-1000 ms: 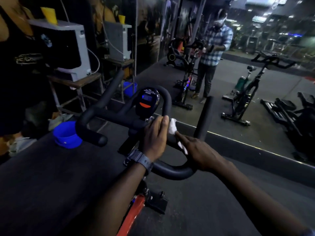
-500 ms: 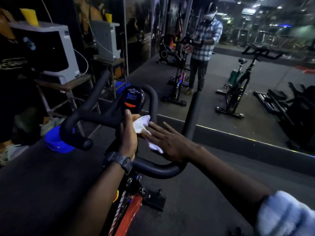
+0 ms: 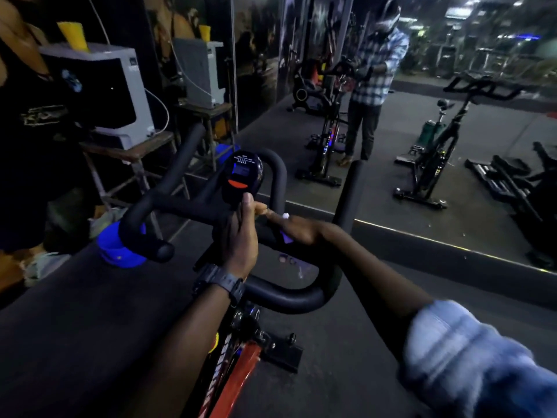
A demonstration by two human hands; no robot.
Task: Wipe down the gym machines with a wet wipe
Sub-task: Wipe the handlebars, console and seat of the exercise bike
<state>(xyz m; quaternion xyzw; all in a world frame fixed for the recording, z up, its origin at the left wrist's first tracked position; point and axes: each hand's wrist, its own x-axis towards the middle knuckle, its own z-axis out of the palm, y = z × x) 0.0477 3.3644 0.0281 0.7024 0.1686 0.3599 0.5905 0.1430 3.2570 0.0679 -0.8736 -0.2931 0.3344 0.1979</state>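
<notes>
The spin bike's black handlebar [image 3: 283, 297] loops in front of me, with a small console [image 3: 243, 176] at its centre. My left hand [image 3: 241, 239], a watch on its wrist, grips the middle of the bar just below the console, thumb pointing up at it. Just to the right, my right hand [image 3: 298, 230] curls over the bar with the white wet wipe [image 3: 285, 216] bunched under its fingers. Only small bits of the wipe show. The bike's red frame [image 3: 238, 372] runs down below my left arm.
A blue bucket [image 3: 117, 251] sits on the floor behind the left bar end. A white machine [image 3: 129, 95] stands on a wooden stand at the left. Straight ahead a wall mirror [image 3: 452, 176] with a raised base ledge reflects me and other bikes.
My right hand has gone from flat fingers on the spread wipe to curled over the bar with the wipe bunched beneath. My view has shifted slightly. My left hand has stayed at the bar's centre.
</notes>
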